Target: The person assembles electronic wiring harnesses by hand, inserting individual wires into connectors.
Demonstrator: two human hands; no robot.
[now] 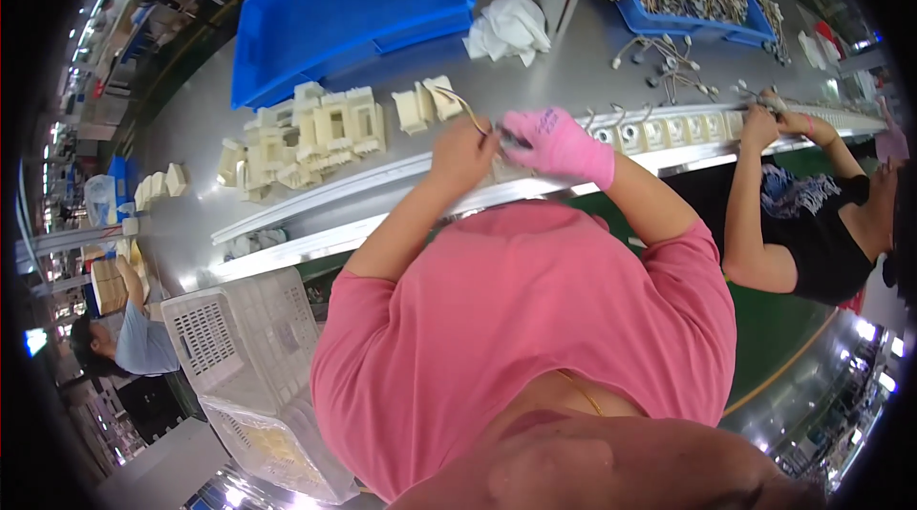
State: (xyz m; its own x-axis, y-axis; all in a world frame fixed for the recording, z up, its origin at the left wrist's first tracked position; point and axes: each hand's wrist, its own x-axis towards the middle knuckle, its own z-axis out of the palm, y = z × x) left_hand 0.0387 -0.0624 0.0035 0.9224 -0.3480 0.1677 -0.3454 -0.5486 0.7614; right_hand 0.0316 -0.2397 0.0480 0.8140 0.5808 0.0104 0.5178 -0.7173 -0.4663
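Observation:
My bare left hand (460, 155) is closed near the rail, its fingertips pinching a thin wire lead (470, 112). That lead curves up toward a cream plastic housing (440, 97) on the metal table. Close beside it, my right hand (554, 145), in a pink glove, has its fingers bent together toward the left fingertips. Something small and dark shows at those fingers, too small to name. Both hands hang over the metal rail track (420, 169). Along its right part sits a row of cream housings with round openings (651, 135).
Many cream housings (330, 128) cluster at left, below a blue tray (349, 9). A white cloth (511, 28) lies beside it. At back right, a blue bin (659, 21) is heaped with wire leads. A co-worker's hands (761, 126) work at the same rail. White crates (239, 329) stand lower left.

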